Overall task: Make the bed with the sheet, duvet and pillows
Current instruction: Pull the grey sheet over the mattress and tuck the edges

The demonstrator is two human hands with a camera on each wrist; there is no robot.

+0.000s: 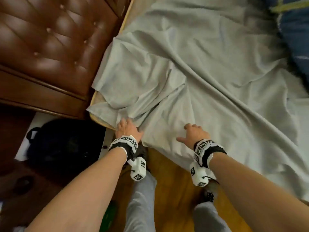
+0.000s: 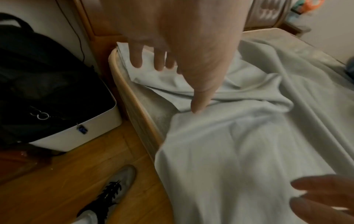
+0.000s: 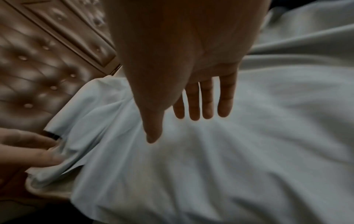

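Observation:
A pale grey sheet lies crumpled over the mattress, bunched at the near corner by the headboard, where bare mattress shows. My left hand hovers over that bunched corner with its fingers straight and spread, holding nothing. My right hand is a little to the right, fingers straight over the sheet near the bed's side edge. In the left wrist view the sheet hangs over the mattress edge. A dark blue duvet lies at the far right.
A brown tufted leather headboard stands left of the mattress. A black backpack sits on a white box beside the bed. Wood floor and my legs and shoes are below.

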